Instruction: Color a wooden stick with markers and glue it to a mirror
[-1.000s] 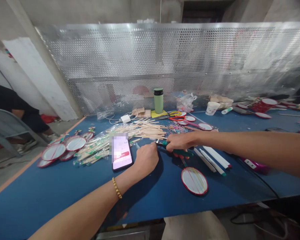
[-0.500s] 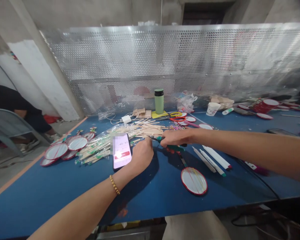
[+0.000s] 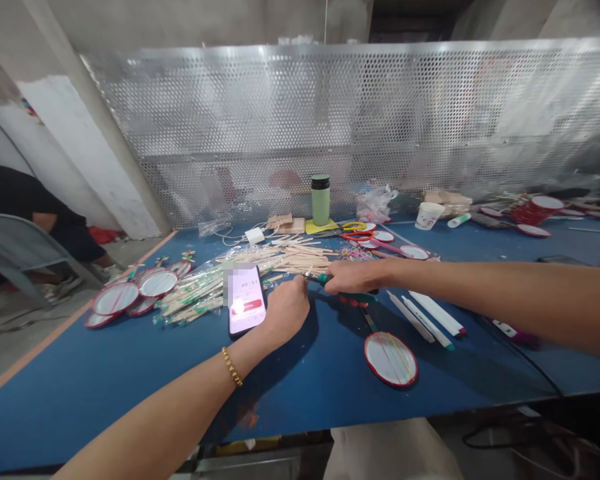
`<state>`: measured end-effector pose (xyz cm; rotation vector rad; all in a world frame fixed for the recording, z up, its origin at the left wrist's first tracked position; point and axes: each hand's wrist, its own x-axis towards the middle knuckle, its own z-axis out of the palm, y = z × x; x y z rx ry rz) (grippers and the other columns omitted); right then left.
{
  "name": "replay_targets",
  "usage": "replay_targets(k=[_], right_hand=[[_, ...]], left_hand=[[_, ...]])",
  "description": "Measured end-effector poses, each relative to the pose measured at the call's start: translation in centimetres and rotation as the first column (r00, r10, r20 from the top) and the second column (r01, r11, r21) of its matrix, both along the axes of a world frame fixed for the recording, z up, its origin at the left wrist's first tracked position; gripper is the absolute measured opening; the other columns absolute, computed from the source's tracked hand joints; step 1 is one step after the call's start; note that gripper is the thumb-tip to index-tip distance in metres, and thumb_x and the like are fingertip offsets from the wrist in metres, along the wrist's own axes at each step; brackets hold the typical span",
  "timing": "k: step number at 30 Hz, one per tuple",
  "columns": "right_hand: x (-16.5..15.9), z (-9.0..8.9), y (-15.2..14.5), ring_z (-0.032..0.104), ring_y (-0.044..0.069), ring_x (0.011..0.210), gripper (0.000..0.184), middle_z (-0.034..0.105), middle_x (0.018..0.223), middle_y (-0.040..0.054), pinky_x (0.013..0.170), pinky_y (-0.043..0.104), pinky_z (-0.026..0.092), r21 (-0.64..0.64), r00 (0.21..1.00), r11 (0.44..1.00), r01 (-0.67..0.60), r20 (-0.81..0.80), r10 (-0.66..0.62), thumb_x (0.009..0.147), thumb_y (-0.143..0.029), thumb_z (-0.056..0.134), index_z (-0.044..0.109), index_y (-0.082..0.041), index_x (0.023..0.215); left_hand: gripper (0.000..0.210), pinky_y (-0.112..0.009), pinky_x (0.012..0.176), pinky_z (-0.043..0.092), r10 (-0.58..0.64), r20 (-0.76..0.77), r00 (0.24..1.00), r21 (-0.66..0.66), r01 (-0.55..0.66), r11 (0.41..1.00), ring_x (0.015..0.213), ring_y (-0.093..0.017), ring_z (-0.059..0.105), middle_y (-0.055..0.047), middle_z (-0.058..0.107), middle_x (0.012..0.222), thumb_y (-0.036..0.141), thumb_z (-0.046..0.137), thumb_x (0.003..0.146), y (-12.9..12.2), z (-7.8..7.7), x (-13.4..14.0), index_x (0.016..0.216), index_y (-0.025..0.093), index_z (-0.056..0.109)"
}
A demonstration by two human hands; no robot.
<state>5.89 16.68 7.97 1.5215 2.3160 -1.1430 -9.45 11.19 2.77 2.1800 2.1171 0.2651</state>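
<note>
My right hand is wrapped round a pair of green-handled pliers, with the jaws pointing left. Against the tip of the jaws, my left hand is closed in a pinch. A small pale bit shows at the jaws, but my fingers hide what they hold. Below my right hand lies a round white disc with a red rim, with coloured strands across it and a short stem towards the hand. A lit phone lies just left of my left hand. Thin wooden sticks are spread beyond both hands.
Bagged green-tipped sticks and red-rimmed discs lie to the left. White markers are at the right. Farther back are scissors, a green bottle and a paper cup, before a perforated metal screen. A person sits far left.
The view has shifted slightly, so the table things sit a little differently in the picture. Both hands keep nearly the same hold; a small pale bit now shows at the pliers' tip.
</note>
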Motion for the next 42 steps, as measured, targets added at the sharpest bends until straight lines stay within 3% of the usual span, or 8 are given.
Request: replay_targets(k=[11,17,21,26,32,36,42], right_hand=[[-0.2,-0.3,0.7,0.054,0.013,0.037,0.008,0.057,0.049,-0.0009,0.041,0.026,0.051,-0.118,0.998,0.993,0.001,0.064,0.006,0.071,-0.013,0.053,0.054,-0.015,0.063],[-0.5,-0.7,0.7,0.051,0.011,0.035,0.011,0.054,0.048,-0.0022,0.04,0.023,0.048,-0.076,0.997,0.997,0.005,0.071,0.001,0.072,-0.016,0.054,0.051,-0.016,0.061],[-0.6,0.2,1.0,0.055,0.013,0.039,0.008,0.057,0.051,-0.0006,0.041,0.023,0.048,-0.08,0.993,0.996,-0.034,0.111,0.043,0.071,-0.019,0.055,0.054,-0.016,0.064],[1.1,2.6,0.6,0.061,0.014,0.053,0.006,0.063,0.064,0.0023,0.047,0.023,0.046,0.126,0.993,0.988,-0.094,0.087,0.084,0.074,-0.022,0.052,0.055,-0.017,0.072],[3.2,3.8,-1.6,0.065,0.022,0.079,0.013,0.07,0.086,0.008,0.061,0.026,0.042,0.406,0.982,0.899,-0.165,0.156,0.11,0.071,-0.023,0.056,0.061,-0.017,0.081],[4.0,3.4,-1.8,0.065,0.023,0.085,0.022,0.073,0.096,0.0096,0.065,0.027,0.042,0.479,0.98,0.861,-0.17,0.171,0.098,0.074,-0.028,0.054,0.065,-0.017,0.091],[4.8,2.8,-1.5,0.068,0.023,0.088,0.027,0.074,0.1,0.0094,0.068,0.026,0.045,0.506,0.98,0.847,-0.163,0.184,0.079,0.078,-0.031,0.056,0.069,-0.016,0.097]], left_hand=[[0.033,-0.036,0.076,0.051,-0.054,-0.052,0.997,-0.027,0.053,0.998,0.098,-0.031,0.072,-0.018,0.075,0.1,0.01,0.036,0.094,-0.1,-0.3,0.2,0.106,0.014,0.067],[0.033,-0.036,0.077,0.052,-0.073,-0.078,0.994,-0.034,0.071,0.997,0.098,-0.03,0.073,-0.018,0.075,0.101,0.01,0.036,0.095,0.2,-0.3,0.1,0.106,0.014,0.067],[0.032,-0.037,0.075,0.053,-0.092,-0.102,0.99,-0.033,0.089,0.995,0.095,-0.031,0.074,-0.017,0.076,0.097,0.015,0.035,0.098,-0.1,-0.3,-0.2,0.104,0.015,0.067],[0.036,-0.039,0.072,0.054,-0.109,-0.159,0.981,-0.008,0.109,0.994,0.088,-0.032,0.075,-0.017,0.077,0.091,0.021,0.03,0.103,-0.6,0.5,-0.3,0.105,0.014,0.066],[0.033,-0.039,0.074,0.054,-0.127,-0.207,0.97,0.018,0.133,0.991,0.088,-0.031,0.075,-0.018,0.077,0.091,0.016,0.03,0.102,-0.6,1.1,-0.2,0.106,0.012,0.063],[0.032,-0.041,0.077,0.054,-0.16,-0.229,0.96,0.03,0.172,0.985,0.092,-0.032,0.075,-0.017,0.076,0.097,0.012,0.032,0.1,-0.8,1.1,-0.1,0.114,0.011,0.062],[0.049,-0.043,0.082,0.054,-0.199,-0.283,0.938,0.068,0.227,0.972,0.097,-0.031,0.073,-0.019,0.07,0.12,0.001,0.032,0.095,-1.1,0.3,0.1,0.138,0.011,0.052]])
